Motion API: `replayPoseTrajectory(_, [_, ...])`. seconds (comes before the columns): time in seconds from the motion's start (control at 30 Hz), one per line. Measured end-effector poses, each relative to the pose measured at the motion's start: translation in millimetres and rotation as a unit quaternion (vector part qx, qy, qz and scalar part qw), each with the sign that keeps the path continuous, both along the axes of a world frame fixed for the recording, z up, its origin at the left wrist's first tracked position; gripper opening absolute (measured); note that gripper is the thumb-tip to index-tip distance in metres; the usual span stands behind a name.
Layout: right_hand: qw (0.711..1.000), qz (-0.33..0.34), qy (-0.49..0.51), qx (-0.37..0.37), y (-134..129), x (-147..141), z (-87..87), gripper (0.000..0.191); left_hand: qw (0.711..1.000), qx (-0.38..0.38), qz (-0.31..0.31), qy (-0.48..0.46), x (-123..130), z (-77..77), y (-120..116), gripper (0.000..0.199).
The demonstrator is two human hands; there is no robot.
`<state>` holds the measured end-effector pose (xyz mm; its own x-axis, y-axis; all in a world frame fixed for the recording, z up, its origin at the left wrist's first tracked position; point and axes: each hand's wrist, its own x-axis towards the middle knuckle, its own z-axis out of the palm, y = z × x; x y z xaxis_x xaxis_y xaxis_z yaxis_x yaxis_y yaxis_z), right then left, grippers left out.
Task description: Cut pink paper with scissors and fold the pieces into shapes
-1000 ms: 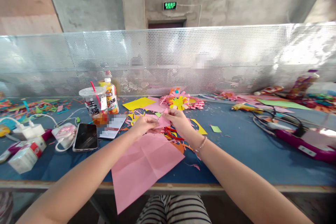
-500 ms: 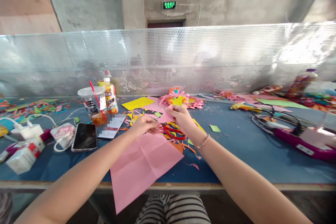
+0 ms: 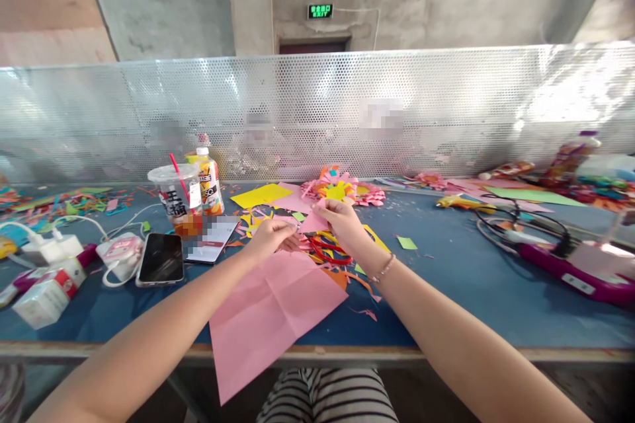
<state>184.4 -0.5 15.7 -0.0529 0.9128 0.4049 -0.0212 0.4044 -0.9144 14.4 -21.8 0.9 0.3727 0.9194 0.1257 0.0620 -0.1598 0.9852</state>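
Observation:
Between my hands is a small piece of pink paper (image 3: 311, 221). My right hand (image 3: 337, 217) pinches its upper edge between thumb and fingers. Left of it, my left hand (image 3: 274, 236) has its fingers drawn together near the paper's lower left side; what they grip is too small to make out. A large pink sheet (image 3: 272, 310) with crossed creases lies below my hands and juts over the table's front edge. Red-handled scissors (image 3: 332, 252) rest among yellow and orange scraps behind my hands. Pink paper flowers with a yellow centre (image 3: 340, 190) sit farther back.
To the left are a phone (image 3: 161, 259), a plastic cup with a red straw (image 3: 176, 198), a juice bottle (image 3: 211, 185), chargers and a small box (image 3: 47, 297). A purple power strip (image 3: 570, 271) with black cables lies right. A perforated metal screen (image 3: 307, 106) stands behind.

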Motion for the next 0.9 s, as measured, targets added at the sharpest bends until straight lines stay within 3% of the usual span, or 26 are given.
replayPoseTrajectory(0.2, [1.0, 0.008, 0.01, -0.006, -4.3, -1.0, 1.9, 0.035, 0.998, 0.048, 0.007, 0.036, 1.6, 3.0, -3.1, 0.028])
replayPoseTrajectory(0.37, [1.0, 0.013, 0.017, -0.019, -8.4, -1.4, 5.0, 0.034, 1.0, 0.022, 0.021, -0.004, 0.8, 2.7, -2.2, 0.022])
replayPoseTrajectory(0.57, [0.994, 0.083, 0.058, -0.046, -14.4, -5.6, 6.4, 0.024, 1.0, 0.01, 0.004, 0.001, 0.6, 3.9, -3.5, 0.02])
replayPoseTrajectory(0.7, [0.993, 0.098, 0.012, -0.058, -8.3, -7.4, -3.7, 0.028, 0.997, 0.042, -0.026, 0.054, 1.3, 5.4, -6.8, 0.026])
replayPoseTrajectory(0.9, [0.99, 0.132, -0.044, -0.021, -10.4, -9.4, -6.5, 0.017, 0.99, 0.107, -0.01, 0.086, 1.1, 2.0, -2.9, 0.027])
